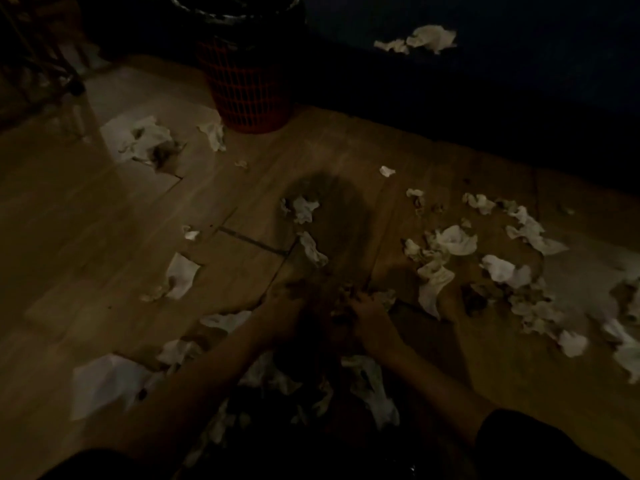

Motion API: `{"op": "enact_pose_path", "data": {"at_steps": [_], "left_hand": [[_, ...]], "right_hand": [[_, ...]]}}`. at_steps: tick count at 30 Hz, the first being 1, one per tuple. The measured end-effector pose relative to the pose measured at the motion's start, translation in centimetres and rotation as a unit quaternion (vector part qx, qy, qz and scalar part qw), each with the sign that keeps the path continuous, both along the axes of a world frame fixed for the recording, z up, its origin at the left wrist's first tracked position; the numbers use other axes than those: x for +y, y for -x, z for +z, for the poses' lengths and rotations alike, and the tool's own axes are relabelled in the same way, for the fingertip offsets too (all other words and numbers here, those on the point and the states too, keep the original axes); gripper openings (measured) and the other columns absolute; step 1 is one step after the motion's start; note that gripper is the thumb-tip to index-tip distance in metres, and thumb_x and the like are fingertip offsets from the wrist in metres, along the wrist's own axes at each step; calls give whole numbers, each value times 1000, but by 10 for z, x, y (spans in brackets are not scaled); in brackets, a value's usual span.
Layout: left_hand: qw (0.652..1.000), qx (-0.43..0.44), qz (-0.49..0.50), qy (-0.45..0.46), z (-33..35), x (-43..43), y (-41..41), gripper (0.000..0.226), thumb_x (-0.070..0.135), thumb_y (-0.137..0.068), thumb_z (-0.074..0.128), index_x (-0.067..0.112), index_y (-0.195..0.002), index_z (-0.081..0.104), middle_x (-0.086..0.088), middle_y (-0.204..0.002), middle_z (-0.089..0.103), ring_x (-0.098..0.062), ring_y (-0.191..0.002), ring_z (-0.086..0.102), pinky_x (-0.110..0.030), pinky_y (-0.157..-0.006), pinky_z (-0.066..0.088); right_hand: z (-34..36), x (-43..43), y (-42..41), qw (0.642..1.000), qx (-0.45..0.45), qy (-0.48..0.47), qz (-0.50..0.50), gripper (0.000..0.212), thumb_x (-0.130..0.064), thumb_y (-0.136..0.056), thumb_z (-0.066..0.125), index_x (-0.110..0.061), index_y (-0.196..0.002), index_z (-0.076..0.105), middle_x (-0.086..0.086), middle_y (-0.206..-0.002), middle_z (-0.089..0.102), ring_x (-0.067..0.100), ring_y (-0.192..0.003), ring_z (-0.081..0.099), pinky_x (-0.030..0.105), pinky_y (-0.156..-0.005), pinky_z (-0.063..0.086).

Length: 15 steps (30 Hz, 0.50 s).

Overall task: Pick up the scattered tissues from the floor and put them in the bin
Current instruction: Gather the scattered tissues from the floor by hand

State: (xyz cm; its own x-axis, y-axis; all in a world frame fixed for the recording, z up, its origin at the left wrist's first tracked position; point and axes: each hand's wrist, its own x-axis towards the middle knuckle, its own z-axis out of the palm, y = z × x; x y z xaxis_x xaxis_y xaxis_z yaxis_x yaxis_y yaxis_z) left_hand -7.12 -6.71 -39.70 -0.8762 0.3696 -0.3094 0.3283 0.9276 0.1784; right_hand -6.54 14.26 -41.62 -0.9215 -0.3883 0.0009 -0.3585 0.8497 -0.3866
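The room is very dim. Several crumpled white tissues (453, 239) lie scattered over the wooden floor, thickest at the right and just below my arms. A red lattice bin (247, 81) with a dark liner stands at the top centre. My left hand (289, 306) and my right hand (363, 313) meet low over the floor in the middle, deep in shadow. Crumpled tissue (382, 296) shows at my right hand's fingertips. Whether either hand grips anything is too dark to make out.
A chair's legs (74, 84) stand at the upper left near the bin. A dark blue surface (519, 98) runs along the upper right, with a tissue (431, 38) lying on it. More tissues (149, 140) sit to the left of the bin.
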Motion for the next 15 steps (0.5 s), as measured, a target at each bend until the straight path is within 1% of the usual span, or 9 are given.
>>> {"op": "enact_pose_path", "data": {"at_steps": [1, 3, 6, 7, 8, 10, 12, 13, 15], "left_hand": [[1000, 4, 3, -2, -3, 6, -5, 44, 18, -88, 46, 11, -131, 41, -16, -139, 38, -39, -124, 42, -46, -97, 42], [999, -3, 7, -39, -16, 8, -16, 41, 25, -85, 42, 6, -119, 55, -27, -126, 48, -44, -110, 53, -46, -86, 48], [997, 12, -11, -71, -44, 1, -17, 47, 47, -78, 33, 26, -100, 70, -40, -98, 62, -54, -91, 60, -57, -79, 51], [997, -22, -11, -77, -46, 1, -22, 47, 41, -77, 34, 17, -91, 72, -37, -88, 65, -50, -83, 64, -52, -72, 56], [998, -14, -8, -64, -39, 7, -30, 42, 32, -72, 36, 9, -76, 71, -30, -75, 67, -41, -72, 67, -40, -59, 58], [996, 32, -19, -85, -18, 25, -47, 32, 27, -67, 39, 10, -59, 65, -14, -64, 65, -24, -61, 61, -21, -42, 49], [992, 44, -69, -98, -3, 39, -58, 34, 34, -69, 41, 8, -64, 62, -12, -71, 63, -25, -59, 61, -17, -47, 50], [991, 9, -79, -105, -2, 43, -62, 38, 36, -70, 40, 4, -73, 61, -15, -79, 63, -26, -66, 63, -19, -54, 52], [988, -10, -104, -112, -2, 50, -79, 36, 37, -69, 39, 8, -86, 51, -13, -88, 58, -24, -69, 63, -20, -58, 53]], "right_hand": [[11, 3, -1, 998, -66, 7, 8, 34, -9, -77, 48, 0, -106, 63, 27, -103, 63, 42, -87, 61, 41, -78, 49], [33, 12, -3, 994, -107, 27, -8, 38, -23, -75, 46, 7, -90, 65, 30, -95, 63, 40, -86, 62, 35, -70, 44], [49, 28, -23, 990, -139, 0, 28, 31, -26, -83, 56, 5, -87, 61, 24, -99, 57, 32, -92, 56, 31, -65, 23], [45, 32, -40, 986, -155, -31, 50, 28, -28, -84, 60, -1, -91, 57, 18, -102, 52, 29, -92, 53, 29, -64, 17], [40, 36, -58, 983, -161, -57, 62, 30, -32, -83, 62, -8, -97, 53, 15, -105, 47, 27, -93, 49, 28, -66, 17], [26, 42, -88, 982, -166, -63, 60, 36, -31, -84, 59, -13, -113, 47, 15, -117, 42, 30, -100, 47, 30, -73, 26], [17, 47, -102, 981, -179, -56, 49, 35, -11, -84, 53, -13, -119, 48, 17, -120, 43, 32, -103, 47, 30, -73, 26], [14, 52, -103, 978, -196, -51, 45, 38, -3, -80, 51, -11, -117, 52, 18, -119, 45, 32, -102, 48, 30, -72, 27], [12, 64, -101, 976, -215, -22, 37, 37, -2, -74, 51, -5, -110, 59, 23, -115, 50, 36, -103, 52, 35, -76, 35]]}}
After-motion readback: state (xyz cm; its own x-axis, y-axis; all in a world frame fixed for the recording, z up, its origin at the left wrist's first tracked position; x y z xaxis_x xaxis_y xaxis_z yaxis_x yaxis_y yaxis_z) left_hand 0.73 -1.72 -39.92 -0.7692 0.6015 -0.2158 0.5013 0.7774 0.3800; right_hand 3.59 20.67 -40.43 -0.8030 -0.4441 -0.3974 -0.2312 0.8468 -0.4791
